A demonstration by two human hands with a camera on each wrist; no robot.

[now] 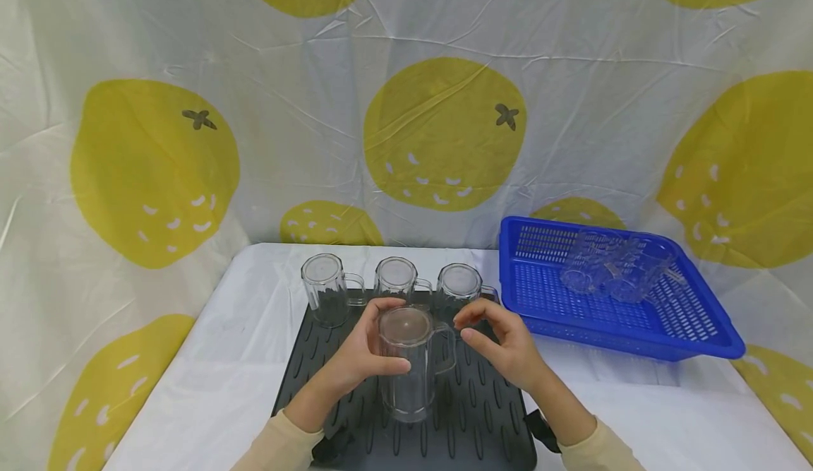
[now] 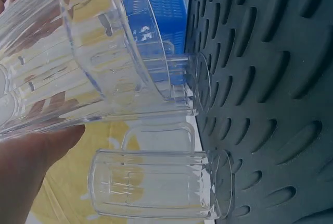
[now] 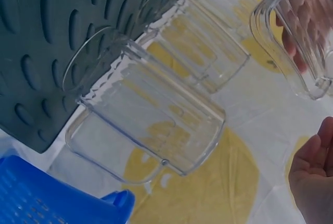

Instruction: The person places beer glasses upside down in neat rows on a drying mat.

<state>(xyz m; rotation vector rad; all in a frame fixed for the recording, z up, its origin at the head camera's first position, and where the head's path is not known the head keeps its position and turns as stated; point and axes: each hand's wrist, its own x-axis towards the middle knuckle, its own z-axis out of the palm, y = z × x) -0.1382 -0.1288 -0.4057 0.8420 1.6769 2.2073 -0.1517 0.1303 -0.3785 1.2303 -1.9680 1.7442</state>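
Note:
My left hand point(image 1: 365, 349) grips a clear glass mug point(image 1: 409, 383), thumb on the near side and fingers around the far side. The mug is base up, its handle to the right; in the left wrist view its rim hangs above the dark ribbed mat point(image 2: 270, 78). My right hand point(image 1: 508, 344) hovers right of the handle, fingers loosely bent, holding nothing. Behind them, three similar mugs stand upside down along the mat's far edge: a left mug point(image 1: 325, 298), a middle mug point(image 1: 395, 277) and a right mug point(image 1: 459, 284), partly hidden by the hands.
At the right, a blue perforated basket point(image 1: 610, 340) holds clear mugs point(image 1: 587, 266) lying on their sides. A white cloth point(image 1: 209, 365) covers the table under the mat. Behind it hangs a curtain point(image 1: 298, 118) printed with yellow fruit.

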